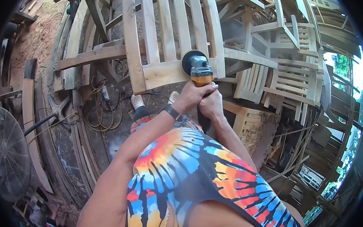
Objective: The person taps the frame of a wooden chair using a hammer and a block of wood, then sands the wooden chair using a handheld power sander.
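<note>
An orange-and-grey angle grinder [202, 72] is held in both my hands. Its round dark disc [190, 61] lies against the bottom rail [164, 75] of a slatted wooden frame [133, 45], near the rail's right end. My left hand [193, 96], with a dark band at the wrist, is closed around the grinder's body just behind the orange part. Close beside it, my right hand [211, 106] wraps the rear of the tool, its fingers partly hidden. The pale slats run away from me toward the top of the view.
Several slatted wooden chairs [289, 80] are stacked at the right. A large fan [8, 151] stands at the left, near long boards [30, 114]. Coiled cords [103, 118] lie on the floor left of my feet. A wooden block-like stack [248, 120] stands right of my hands.
</note>
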`<move>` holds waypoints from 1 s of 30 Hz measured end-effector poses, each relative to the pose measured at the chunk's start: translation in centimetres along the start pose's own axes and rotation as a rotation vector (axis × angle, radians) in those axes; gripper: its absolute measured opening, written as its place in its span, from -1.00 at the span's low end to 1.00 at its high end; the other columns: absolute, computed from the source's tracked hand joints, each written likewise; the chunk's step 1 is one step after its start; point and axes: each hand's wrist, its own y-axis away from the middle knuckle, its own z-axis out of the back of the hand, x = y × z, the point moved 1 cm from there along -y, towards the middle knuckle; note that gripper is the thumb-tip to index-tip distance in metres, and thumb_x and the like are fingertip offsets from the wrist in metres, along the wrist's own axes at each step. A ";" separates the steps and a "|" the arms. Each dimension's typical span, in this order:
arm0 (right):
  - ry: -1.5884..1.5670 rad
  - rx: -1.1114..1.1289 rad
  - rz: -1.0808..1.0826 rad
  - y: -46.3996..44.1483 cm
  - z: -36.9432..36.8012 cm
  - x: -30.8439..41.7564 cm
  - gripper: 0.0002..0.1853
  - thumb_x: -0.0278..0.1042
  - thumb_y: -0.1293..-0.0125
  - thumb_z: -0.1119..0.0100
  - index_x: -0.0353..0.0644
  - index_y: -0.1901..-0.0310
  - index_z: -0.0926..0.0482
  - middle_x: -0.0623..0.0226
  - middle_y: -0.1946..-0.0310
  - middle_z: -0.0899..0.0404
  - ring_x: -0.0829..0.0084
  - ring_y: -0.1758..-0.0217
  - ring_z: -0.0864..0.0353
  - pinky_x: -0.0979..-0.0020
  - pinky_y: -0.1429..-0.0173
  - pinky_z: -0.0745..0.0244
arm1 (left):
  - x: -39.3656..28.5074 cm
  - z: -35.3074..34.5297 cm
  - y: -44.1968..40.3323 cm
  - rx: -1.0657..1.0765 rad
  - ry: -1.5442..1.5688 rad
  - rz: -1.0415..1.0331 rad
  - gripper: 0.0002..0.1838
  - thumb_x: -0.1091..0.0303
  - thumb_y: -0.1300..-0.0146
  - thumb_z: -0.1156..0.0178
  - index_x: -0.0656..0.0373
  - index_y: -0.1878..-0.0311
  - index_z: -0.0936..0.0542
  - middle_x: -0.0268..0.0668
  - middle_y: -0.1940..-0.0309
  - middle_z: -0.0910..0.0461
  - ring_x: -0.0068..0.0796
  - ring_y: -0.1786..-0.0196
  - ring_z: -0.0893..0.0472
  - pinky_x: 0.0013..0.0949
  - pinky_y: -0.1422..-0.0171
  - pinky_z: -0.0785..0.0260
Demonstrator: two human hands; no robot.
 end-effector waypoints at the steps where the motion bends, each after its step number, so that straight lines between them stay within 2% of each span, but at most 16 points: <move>1: -0.014 0.025 -0.006 0.0 -0.2 0.2 -0.60 -0.21 -0.24 -0.35 -0.28 0.00 -0.54 -0.16 0.17 -0.74 -0.17 0.00 -0.75 0.04 -0.02 -0.61 | 0.0 0.2 0.2 -0.022 -0.008 -0.006 -0.76 0.24 -0.37 -0.43 0.14 0.02 -0.70 -0.46 0.16 -0.70 -0.63 0.12 -0.66 -0.45 -0.05 -0.51; 5: -0.057 0.070 0.024 -0.6 -1.4 -0.2 -0.60 -0.20 -0.24 -0.36 -0.29 0.01 -0.54 -0.15 0.17 -0.74 -0.13 0.00 -0.76 0.07 -0.03 -0.62 | -0.6 0.9 0.7 -0.055 -0.002 0.005 -0.76 0.24 -0.37 -0.43 0.15 0.01 -0.71 -0.44 0.15 -0.72 -0.62 0.11 -0.66 -0.44 -0.06 -0.52; 7: -0.083 0.071 0.042 -0.4 -1.3 -0.1 -0.60 -0.20 -0.24 -0.37 -0.30 0.02 -0.54 -0.15 0.17 -0.74 -0.12 0.00 -0.77 0.07 -0.03 -0.62 | -1.0 0.8 0.9 -0.080 0.036 0.009 -0.74 0.23 -0.29 -0.49 0.17 0.09 -0.74 -0.43 0.19 -0.74 -0.62 0.14 -0.67 -0.42 -0.03 -0.52; 9: -0.044 0.017 0.047 -0.1 -0.4 0.3 -0.66 -0.28 -0.26 -0.29 -0.28 0.01 -0.53 -0.19 0.20 -0.73 -0.23 0.03 -0.72 -0.02 0.00 -0.63 | -1.0 0.1 0.4 -0.072 0.011 -0.018 -0.75 0.23 -0.29 -0.49 0.17 0.08 -0.74 -0.43 0.20 -0.74 -0.61 0.14 -0.67 -0.42 -0.03 -0.52; 12: 0.006 0.032 0.004 -0.1 0.4 1.7 -0.67 -0.29 -0.26 -0.29 -0.27 0.02 -0.53 -0.19 0.20 -0.73 -0.23 0.03 -0.72 -0.03 0.01 -0.63 | -0.6 0.1 -0.2 -0.046 0.006 -0.047 -0.76 0.23 -0.31 -0.48 0.17 0.09 -0.74 -0.42 0.21 -0.74 -0.61 0.14 -0.68 -0.43 -0.03 -0.53; 14: -0.003 0.058 0.074 -0.7 -0.8 1.5 -0.67 -0.28 -0.27 -0.28 -0.27 0.01 -0.53 -0.20 0.20 -0.72 -0.22 0.02 -0.72 -0.03 0.01 -0.62 | -1.6 1.0 0.7 -0.067 -0.001 0.033 -0.70 0.23 -0.34 -0.46 0.15 -0.05 -0.72 -0.42 0.12 -0.74 -0.61 0.08 -0.68 -0.43 -0.09 -0.53; 22: 0.011 0.023 0.020 -0.6 0.1 0.8 -0.64 -0.27 -0.25 -0.28 -0.32 0.00 -0.53 -0.23 0.19 -0.72 -0.17 0.01 -0.75 -0.03 0.02 -0.65 | -0.6 0.3 -0.8 -0.006 0.014 -0.002 -0.73 0.23 -0.33 -0.46 0.15 0.00 -0.73 -0.42 0.14 -0.74 -0.61 0.09 -0.68 -0.43 -0.07 -0.53; 25: 0.006 0.129 0.086 -1.0 -2.0 1.1 -0.64 -0.28 -0.24 -0.27 -0.32 0.01 -0.53 -0.24 0.19 -0.72 -0.18 0.02 -0.75 -0.02 0.03 -0.65 | -1.4 2.1 1.4 -0.123 -0.013 0.013 -0.72 0.24 -0.33 -0.47 0.16 0.00 -0.73 -0.41 0.14 -0.74 -0.61 0.09 -0.69 -0.44 -0.07 -0.53; 26: 0.029 0.192 0.039 -0.6 -2.6 1.8 -0.66 -0.29 -0.24 -0.26 -0.31 0.03 -0.53 -0.24 0.22 -0.71 -0.20 0.03 -0.74 -0.02 0.04 -0.65 | -1.4 2.9 2.2 -0.182 -0.062 -0.005 -0.72 0.25 -0.33 -0.47 0.17 0.00 -0.72 -0.40 0.14 -0.74 -0.60 0.08 -0.69 -0.44 -0.07 -0.53; 28: -0.117 0.307 0.051 0.5 -3.8 2.6 -0.67 -0.28 -0.24 -0.26 -0.30 0.04 -0.53 -0.23 0.24 -0.71 -0.23 0.04 -0.73 -0.02 0.04 -0.64 | -1.7 3.9 4.3 -0.225 -0.133 -0.007 -0.71 0.24 -0.31 -0.49 0.19 0.01 -0.73 -0.39 0.15 -0.75 -0.60 0.09 -0.70 -0.44 -0.06 -0.54; 30: -0.132 0.264 0.150 1.2 -5.4 3.1 -0.67 -0.27 -0.24 -0.26 -0.28 0.04 -0.54 -0.21 0.26 -0.72 -0.23 0.04 -0.72 -0.02 0.04 -0.65 | -3.3 4.1 6.7 -0.377 -0.191 0.000 -0.66 0.17 -0.25 -0.53 0.22 0.07 -0.75 -0.32 0.17 -0.78 -0.58 0.12 -0.71 -0.40 -0.02 -0.54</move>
